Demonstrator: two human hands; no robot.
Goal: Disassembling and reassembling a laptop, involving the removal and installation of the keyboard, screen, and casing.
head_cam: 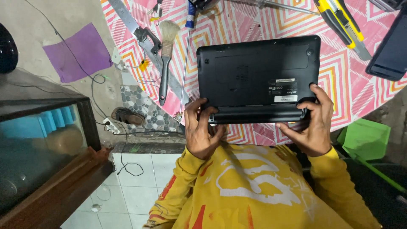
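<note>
In the head view, a small black laptop [258, 78] lies bottom-up at the near edge of the round counter [339, 80], which is covered in a pink, orange and white zigzag cloth. The laptop's near edge, with its long battery bar [256, 115], juts slightly past the counter's rim toward the person's yellow shirt [250, 186]. Open room on the counter lies to the laptop's right; beyond it lie a yellow utility knife [341, 23] and a dark flat device [390, 48]. To the laptop's left lie a paintbrush [165, 59] and a long metal ruler [146, 46], close by.

The left hand [201, 131] is curled narrowly, gripping the left end of the battery bar. The right hand [311, 123] clasps the right corner, thumb on top, fingers underneath.

Two small rectangular labels [284, 91], one black, one white, sit on the laptop's underside near the right hand.
</note>
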